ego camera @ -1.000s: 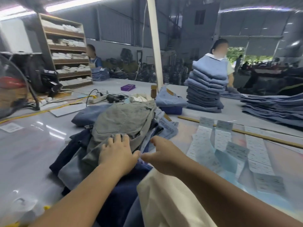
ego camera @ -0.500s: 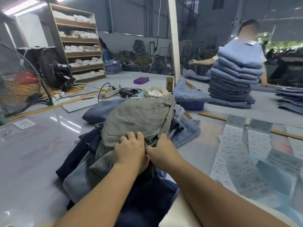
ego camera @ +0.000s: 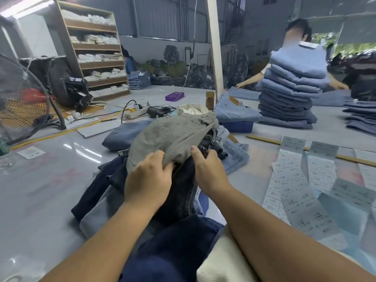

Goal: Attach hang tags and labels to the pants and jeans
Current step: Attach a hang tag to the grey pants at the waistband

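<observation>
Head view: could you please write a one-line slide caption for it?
Both hands, left hand and right hand, grip the olive pants atop a jeans pile, label strips lying alongside.

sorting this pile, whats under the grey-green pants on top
Black jeans lie directly under the grey-green pants, with lighter denim beside; anything lower is covered.

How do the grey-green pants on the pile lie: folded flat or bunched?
Bunched: the grey-green pants drape crumpled over the pile, left hand gripping the near edge.

Both hands [ego camera: 148, 180] have lifted the khaki pants [ego camera: 173, 135], exposing dark jeans [ego camera: 183, 190].
</observation>
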Tool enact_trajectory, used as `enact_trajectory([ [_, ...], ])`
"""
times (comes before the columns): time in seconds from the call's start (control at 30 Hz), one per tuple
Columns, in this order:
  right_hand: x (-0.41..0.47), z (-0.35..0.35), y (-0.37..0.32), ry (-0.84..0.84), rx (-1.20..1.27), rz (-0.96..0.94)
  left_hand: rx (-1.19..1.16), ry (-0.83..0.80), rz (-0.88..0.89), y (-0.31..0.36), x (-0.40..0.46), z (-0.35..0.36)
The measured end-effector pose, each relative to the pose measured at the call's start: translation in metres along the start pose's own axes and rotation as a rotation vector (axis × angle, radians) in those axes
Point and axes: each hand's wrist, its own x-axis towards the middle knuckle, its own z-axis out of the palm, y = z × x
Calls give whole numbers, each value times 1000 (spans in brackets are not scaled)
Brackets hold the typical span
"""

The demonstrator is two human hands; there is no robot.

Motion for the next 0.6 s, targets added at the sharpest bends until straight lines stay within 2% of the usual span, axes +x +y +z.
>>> enact_trajectory([
  [0.13,1,-1,-5,-13,226,67,-22,6,317,-3,-21,-12],
  [0.23,-2,3,-11,-24,381,104,53,-2,543,-6,-38,-18],
  [0.33,-6,4,-17,30,437,162,115,-89,663,-8,-46,-25],
  [0.4,-5,0,-19,99,490,155,79,-216,573,-3,-44,-32],
  [0.53,-19,-12,-36,145,395,-18,-81,-328,-25,22,-34,-36],
  [0.6,-34,-14,-47,156,354,-106,-100,-398,-146,39,-25,-36],
])
